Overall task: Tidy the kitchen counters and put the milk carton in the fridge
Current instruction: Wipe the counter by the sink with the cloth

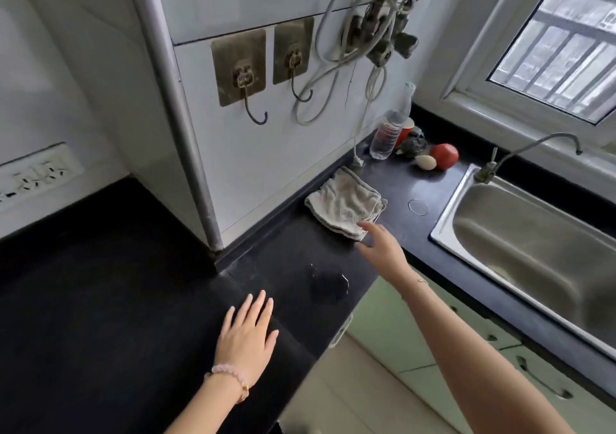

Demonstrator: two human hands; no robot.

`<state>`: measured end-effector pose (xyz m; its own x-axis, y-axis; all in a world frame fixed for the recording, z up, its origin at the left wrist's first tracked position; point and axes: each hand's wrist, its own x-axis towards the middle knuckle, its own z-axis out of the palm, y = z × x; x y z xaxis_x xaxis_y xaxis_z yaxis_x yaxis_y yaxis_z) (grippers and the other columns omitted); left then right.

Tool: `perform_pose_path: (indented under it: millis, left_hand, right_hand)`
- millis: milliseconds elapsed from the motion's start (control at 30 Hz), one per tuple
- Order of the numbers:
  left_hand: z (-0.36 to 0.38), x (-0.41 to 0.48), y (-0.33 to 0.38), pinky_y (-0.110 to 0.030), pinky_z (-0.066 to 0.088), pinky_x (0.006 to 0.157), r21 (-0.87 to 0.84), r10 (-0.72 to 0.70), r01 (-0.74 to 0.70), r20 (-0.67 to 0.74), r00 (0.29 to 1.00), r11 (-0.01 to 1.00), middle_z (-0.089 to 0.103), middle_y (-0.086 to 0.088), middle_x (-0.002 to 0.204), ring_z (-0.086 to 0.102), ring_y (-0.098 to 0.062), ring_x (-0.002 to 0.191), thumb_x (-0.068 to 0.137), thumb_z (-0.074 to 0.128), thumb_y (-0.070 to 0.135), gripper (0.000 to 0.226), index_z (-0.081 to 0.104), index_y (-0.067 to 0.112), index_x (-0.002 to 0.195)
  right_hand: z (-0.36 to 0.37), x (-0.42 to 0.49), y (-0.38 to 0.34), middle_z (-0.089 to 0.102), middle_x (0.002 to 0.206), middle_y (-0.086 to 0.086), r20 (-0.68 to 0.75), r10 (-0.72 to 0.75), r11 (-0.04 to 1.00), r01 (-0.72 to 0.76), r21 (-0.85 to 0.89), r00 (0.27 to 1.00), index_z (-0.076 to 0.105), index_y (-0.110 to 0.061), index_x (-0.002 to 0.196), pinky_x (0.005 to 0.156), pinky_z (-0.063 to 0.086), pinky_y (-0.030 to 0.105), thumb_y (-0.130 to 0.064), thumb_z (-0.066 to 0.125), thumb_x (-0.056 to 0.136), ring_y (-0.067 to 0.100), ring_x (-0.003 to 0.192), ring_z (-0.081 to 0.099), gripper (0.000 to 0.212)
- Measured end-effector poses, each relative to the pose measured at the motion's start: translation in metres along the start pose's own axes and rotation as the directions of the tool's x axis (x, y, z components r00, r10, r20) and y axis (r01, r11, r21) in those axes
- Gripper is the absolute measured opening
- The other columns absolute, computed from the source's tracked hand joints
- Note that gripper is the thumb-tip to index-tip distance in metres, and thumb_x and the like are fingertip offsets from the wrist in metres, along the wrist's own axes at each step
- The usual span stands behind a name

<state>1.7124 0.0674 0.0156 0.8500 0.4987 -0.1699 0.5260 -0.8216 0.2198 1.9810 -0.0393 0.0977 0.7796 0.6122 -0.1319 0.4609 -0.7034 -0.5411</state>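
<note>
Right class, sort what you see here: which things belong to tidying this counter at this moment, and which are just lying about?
Part of the job:
- folded cloth, with the right hand reaching to it
- puddle on the black counter
- left hand, flat on the counter

Lying about:
- water bottle
- red cup
- tomato
- egg
- sink
- wall hooks

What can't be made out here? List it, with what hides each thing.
Head view only:
- Milk carton and fridge: outside the frame.
- Red paper cup: mostly hidden behind the clear plastic water bottle.
- Dark crumpled object beside the cup: too small to identify.
- Stainless steel sink: cut off by the right edge.
- White wall socket strip: blurred, cut by the left edge.
</note>
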Motion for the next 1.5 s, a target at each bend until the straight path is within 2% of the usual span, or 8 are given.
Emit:
perform_pose_path:
  millis: [133,333,533,900,1000,1167,1333,1500]
  left_hand:
    - [0.001,0.001,-0.001,-0.039,0.031,0.100,0.029,-0.033,0.033,-0.009,0.999,0.999,0.062,0.002,0.127,0.061,-0.018,0.114,0.092,-0.006,0.045,0.077,0.061,0.020,0.119]
    - [-0.001,-0.001,0.004,-0.032,0.010,0.109,0.009,-0.109,0.108,0.070,0.992,0.994,0.057,0.004,0.132,0.057,-0.017,0.119,0.092,-0.007,0.045,0.074,0.056,0.021,0.124]
    - [-0.004,-0.001,0.007,-0.028,0.000,0.110,-0.033,-0.136,0.141,0.111,0.984,0.989,0.054,0.006,0.136,0.054,-0.015,0.122,0.092,-0.005,0.045,0.070,0.052,0.023,0.127]
    - [-0.009,-0.001,0.009,-0.030,0.008,0.110,0.002,-0.176,0.178,0.162,0.971,0.984,0.053,0.007,0.136,0.054,-0.015,0.123,0.092,-0.005,0.043,0.069,0.052,0.025,0.127]
    - [-0.010,-0.001,0.012,-0.035,0.020,0.105,0.005,-0.173,0.175,0.166,0.971,0.985,0.056,0.007,0.134,0.055,-0.015,0.121,0.094,0.003,0.041,0.061,0.053,0.025,0.125]
    - [-0.013,0.000,0.013,-0.036,0.047,0.096,0.000,-0.138,0.139,0.085,0.987,0.990,0.057,0.007,0.133,0.056,-0.014,0.119,0.069,0.073,0.038,0.058,0.056,0.027,0.123]
    - [-0.018,0.003,0.015,-0.038,0.011,0.118,-0.092,-0.139,0.148,0.100,0.985,0.985,0.009,0.013,0.156,0.009,-0.011,0.145,0.095,0.038,0.030,0.054,0.018,0.028,0.145]
    - [-0.019,-0.009,0.011,-0.040,0.009,0.119,-0.107,-0.272,0.280,0.084,0.959,0.954,0.002,0.013,0.156,0.003,-0.011,0.145,0.096,0.031,0.032,0.055,0.009,0.028,0.146]
  right_hand:
    - [0.013,0.038,0.001,0.043,0.144,0.002,0.101,-0.038,0.985,0.054,-0.163,0.994,0.039,-0.017,0.141,0.103,0.038,0.035,-0.019,0.055,0.084,0.022,0.134,0.037,0.059]
    - [0.032,0.072,0.010,0.046,0.139,-0.002,0.214,-0.086,0.933,0.155,-0.326,0.973,0.043,-0.021,0.135,0.097,0.044,0.037,-0.018,0.051,0.078,0.030,0.124,0.045,0.058]
    - [0.040,0.090,0.012,0.060,0.112,0.004,0.071,-0.242,0.860,0.248,-0.446,0.968,0.062,-0.014,0.109,0.070,0.045,0.034,-0.012,0.046,0.082,0.030,0.102,0.056,0.031]
    - [-0.019,0.078,0.041,0.053,0.077,0.008,-0.040,0.013,0.999,-0.015,-0.053,0.999,0.041,-0.019,0.065,0.067,0.033,0.031,-0.017,0.049,0.085,0.038,0.089,0.055,0.022]
    - [-0.016,0.053,0.054,0.065,0.095,0.007,0.100,0.003,0.994,0.007,-0.108,0.995,0.065,-0.025,0.091,0.075,0.042,0.031,-0.021,0.054,0.085,0.031,0.100,0.058,0.014]
    - [0.005,0.031,0.065,0.061,0.118,0.003,0.159,-0.176,0.920,0.220,-0.325,0.971,0.056,-0.023,0.128,0.092,0.045,0.035,-0.019,0.057,0.083,0.027,0.110,0.052,0.045]
    - [0.021,0.041,0.049,0.040,0.147,-0.001,0.216,-0.217,0.906,0.279,-0.318,0.952,0.043,-0.024,0.140,0.115,0.025,0.036,-0.015,0.049,0.084,0.023,0.138,0.030,0.056]
    - [0.022,0.048,0.046,0.019,0.157,-0.007,0.334,-0.156,0.959,0.223,-0.173,0.930,0.030,-0.024,0.146,0.121,0.006,0.033,-0.018,0.044,0.094,0.016,0.147,0.008,0.055]
